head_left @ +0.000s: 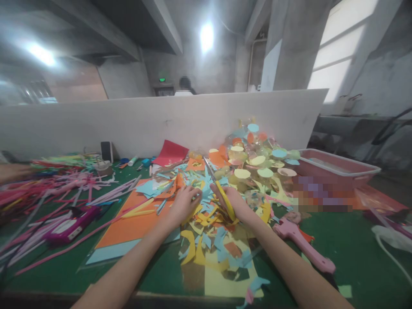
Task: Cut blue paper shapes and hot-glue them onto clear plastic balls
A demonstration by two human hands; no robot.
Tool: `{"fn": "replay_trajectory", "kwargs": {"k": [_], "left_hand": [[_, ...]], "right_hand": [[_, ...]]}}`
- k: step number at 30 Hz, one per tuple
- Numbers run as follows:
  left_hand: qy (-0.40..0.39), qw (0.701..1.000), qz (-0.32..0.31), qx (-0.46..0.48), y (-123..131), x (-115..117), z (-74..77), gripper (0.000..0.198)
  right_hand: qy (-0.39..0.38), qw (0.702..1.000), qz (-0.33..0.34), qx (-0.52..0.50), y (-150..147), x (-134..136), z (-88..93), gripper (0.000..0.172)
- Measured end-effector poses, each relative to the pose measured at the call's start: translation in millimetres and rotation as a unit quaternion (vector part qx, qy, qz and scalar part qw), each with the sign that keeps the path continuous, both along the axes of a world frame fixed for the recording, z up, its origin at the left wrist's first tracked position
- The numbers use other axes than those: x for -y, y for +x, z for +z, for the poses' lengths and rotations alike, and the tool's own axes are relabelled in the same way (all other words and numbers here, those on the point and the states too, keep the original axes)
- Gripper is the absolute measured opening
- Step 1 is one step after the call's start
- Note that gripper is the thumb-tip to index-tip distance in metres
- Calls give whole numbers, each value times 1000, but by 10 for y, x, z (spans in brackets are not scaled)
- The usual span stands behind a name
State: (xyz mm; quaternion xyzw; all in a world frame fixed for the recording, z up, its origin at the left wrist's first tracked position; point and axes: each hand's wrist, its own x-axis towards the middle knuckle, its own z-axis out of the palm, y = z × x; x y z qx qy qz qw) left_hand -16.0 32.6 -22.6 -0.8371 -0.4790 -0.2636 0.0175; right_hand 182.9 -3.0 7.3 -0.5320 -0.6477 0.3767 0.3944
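Note:
My right hand (233,201) grips a pair of scissors (228,202) with yellow handles; the blades point away from me over the paper scraps. Just to the left, my left hand (186,204) has its fingers curled in above the pile, and whatever lies between them is hidden. Beneath and between both hands spreads a heap of cut paper scraps (206,219) in yellow, blue and orange. Left of my left hand lie orange sheets (125,225) with a blue edge showing.
At the back right, paper discs (257,161) sit piled on clear round pieces beside a pink bin (341,171). A pink glue gun (305,242) lies at right. Pink strips (61,191) and a purple device (72,225) are at left. Another person's hand (14,171) shows at the left edge.

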Motion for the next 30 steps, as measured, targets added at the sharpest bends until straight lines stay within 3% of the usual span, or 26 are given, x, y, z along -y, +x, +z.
{"fn": "replay_trajectory", "kwargs": {"k": [6,15,20,25,30], "left_hand": [[-32,991,14,125,3,57,134,18],[-102,922,14,374,-7,101,205,27],[-131,904,16,407,-30,98,202,41],[-137,897,7,419,-2,110,208,41],[-163,893,-14,420,48,150,213,45]], "right_hand": [[19,1000,-11,17,10,-17,4,56],[26,998,-22,46,27,-57,-48,54],[8,989,-57,137,72,-78,-67,45],[57,960,-66,266,77,-40,-115,23],[89,937,-102,322,39,14,-76,16]]}}
